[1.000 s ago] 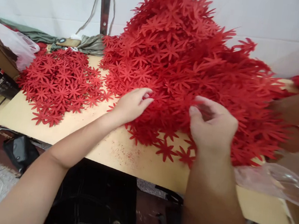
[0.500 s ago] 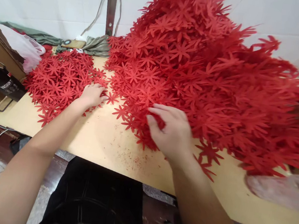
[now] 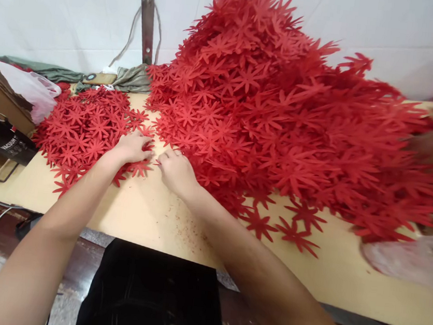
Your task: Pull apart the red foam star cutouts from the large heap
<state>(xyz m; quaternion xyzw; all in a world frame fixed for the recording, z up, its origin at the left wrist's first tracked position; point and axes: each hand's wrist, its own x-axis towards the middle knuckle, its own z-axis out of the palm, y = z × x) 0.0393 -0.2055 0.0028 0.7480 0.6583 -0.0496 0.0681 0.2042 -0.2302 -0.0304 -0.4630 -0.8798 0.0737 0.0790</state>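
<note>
My left hand (image 3: 135, 147) is curled at the right edge of the smaller pile of red flower-shaped cutouts (image 3: 84, 121), with red showing between its thumb and fingers. Just to its right, my right hand (image 3: 178, 173) has its fingertips pinched together, and a sliver of red cutout (image 3: 157, 163) peeks out from them. A narrow gap separates the two hands. Behind and right of them rises the large heap of the same red cutouts (image 3: 246, 103), with thin pointed petals. Most of what each hand grips is hidden by the fingers.
All this lies on a pale wooden table (image 3: 147, 217) against a white tiled wall. Red crumbs are scattered near the front edge. At left are a black vacuum bottle (image 3: 3, 133) and a white plastic bag (image 3: 33, 89); a clear plastic bag (image 3: 412, 258) lies at right.
My right hand has moved left, from the front of the large heap to beside my left hand, and its fingers have closed. My left hand stays by the smaller pile. The view has shifted slightly.
</note>
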